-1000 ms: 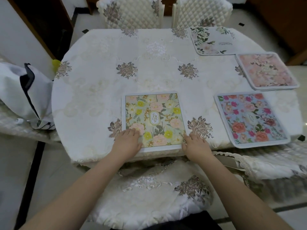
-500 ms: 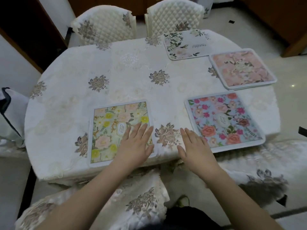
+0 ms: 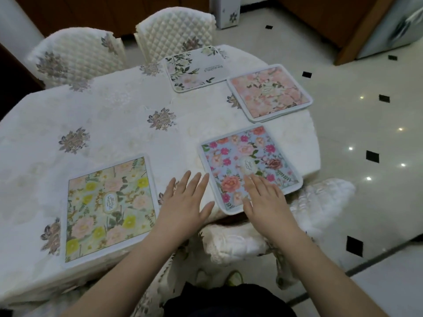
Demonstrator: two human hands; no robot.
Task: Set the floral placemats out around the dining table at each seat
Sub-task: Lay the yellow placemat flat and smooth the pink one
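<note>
Several floral placemats lie on the white embroidered tablecloth (image 3: 109,115). A yellow-and-peach mat (image 3: 107,207) sits at the near left edge. A blue mat with pink and red flowers (image 3: 247,165) lies near right, a pink mat (image 3: 270,92) beyond it, and a white mat with green leaves (image 3: 194,67) at the far edge. My left hand (image 3: 185,202) hovers flat, fingers spread, over the cloth between the two near mats. Over the blue mat's near corner is my right hand (image 3: 265,200), open and empty.
Two quilted cream chairs (image 3: 75,58) (image 3: 176,30) stand at the far side. A cushioned chair seat (image 3: 251,236) is tucked under the near right edge. Glossy tiled floor (image 3: 366,133) with black diamonds lies to the right, with wooden cabinets behind.
Both hands left the yellow mat and moved right; the right hand now reaches over the blue mat. The view shifted right along the table.
</note>
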